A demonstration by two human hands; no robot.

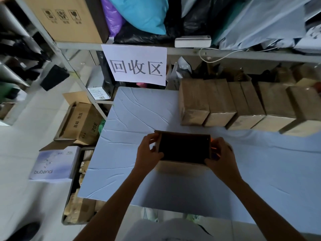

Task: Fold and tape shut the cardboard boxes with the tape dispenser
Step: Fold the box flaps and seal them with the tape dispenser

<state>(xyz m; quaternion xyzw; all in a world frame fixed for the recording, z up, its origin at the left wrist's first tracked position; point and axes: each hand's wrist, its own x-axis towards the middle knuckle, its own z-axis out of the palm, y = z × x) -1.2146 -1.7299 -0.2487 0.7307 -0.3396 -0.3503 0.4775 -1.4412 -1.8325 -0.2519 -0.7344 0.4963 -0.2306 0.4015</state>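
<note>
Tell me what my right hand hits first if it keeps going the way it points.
The open cardboard box. Your right hand grips its right end, fingers aimed into it, so nothing lies between, as far as this view shows.

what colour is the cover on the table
Pale bluish white, with creases; the table cover shows best in the head view.

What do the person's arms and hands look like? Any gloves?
No gloves. The left hand and right hand are bare, with no rings or watch showing. Both forearms are bare too, no sleeves in view. A whitish top shows below.
</note>
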